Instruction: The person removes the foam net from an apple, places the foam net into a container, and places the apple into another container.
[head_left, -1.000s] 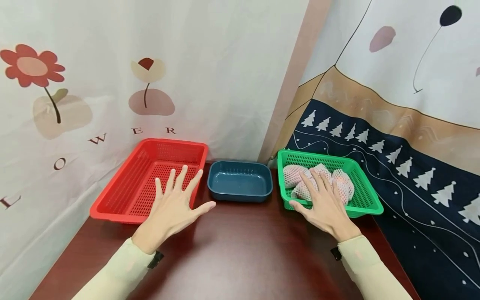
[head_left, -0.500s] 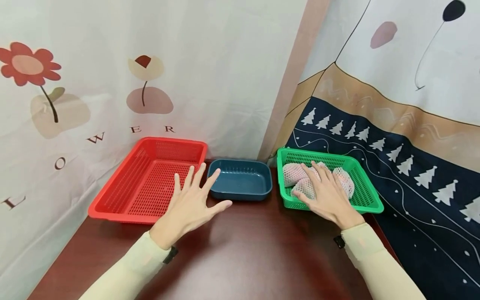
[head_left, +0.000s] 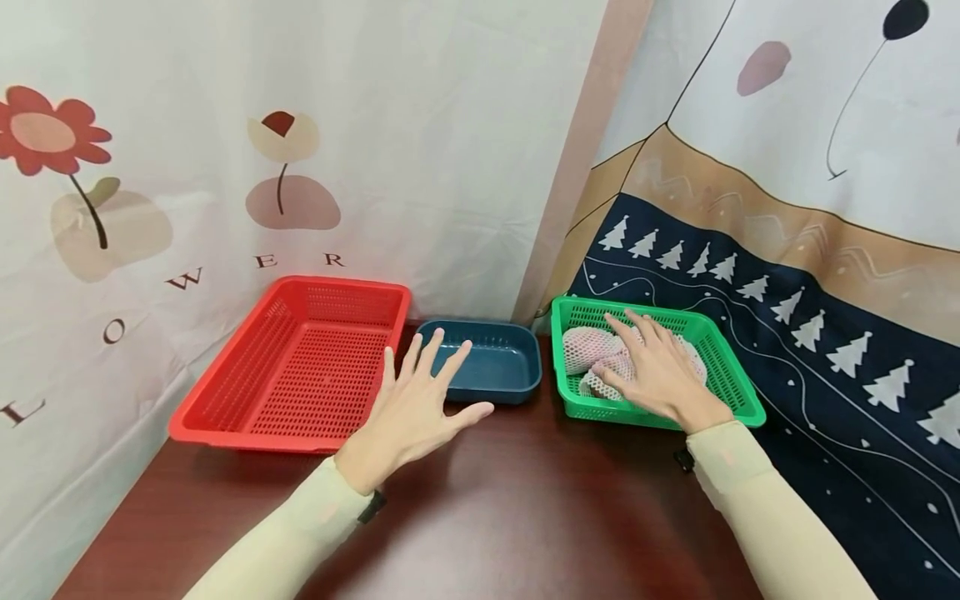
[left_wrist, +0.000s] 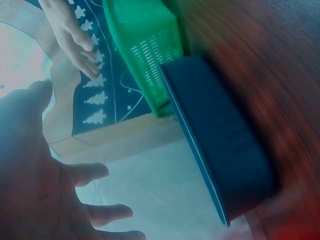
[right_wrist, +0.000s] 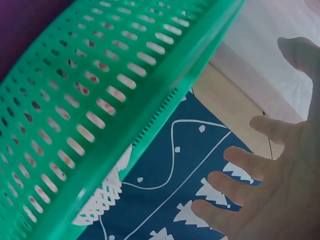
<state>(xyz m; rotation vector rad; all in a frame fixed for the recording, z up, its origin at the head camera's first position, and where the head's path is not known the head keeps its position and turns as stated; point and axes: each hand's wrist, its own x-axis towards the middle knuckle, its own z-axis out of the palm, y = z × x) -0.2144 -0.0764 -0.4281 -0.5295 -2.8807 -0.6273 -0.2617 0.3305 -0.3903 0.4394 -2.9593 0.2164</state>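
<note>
My left hand (head_left: 412, 417) hovers with fingers spread, its fingertips overlapping the dark blue tray (head_left: 491, 367) in the head view. Nothing is in it. Over the green basket (head_left: 731, 379) at the right hangs my right hand (head_left: 663, 367), fingers apart and holding nothing. Several rounded things in pinkish-white foam netting (head_left: 587, 348) lie in that basket, partly hidden behind the right hand. The right wrist view has the basket's slotted side (right_wrist: 95, 95) close by, with white netting (right_wrist: 102, 202) poking past its rim and the right fingers away from it.
A large red basket (head_left: 258, 437) stands at the left, beside the blue tray. All three containers are on a dark reddish-brown table (head_left: 510, 517). Behind them hang a white printed curtain (head_left: 420, 167) and a navy tree-patterned cloth (head_left: 795, 392).
My left hand has moved right, from before the red basket to before the blue tray. My right hand has shifted slightly farther over the green basket.
</note>
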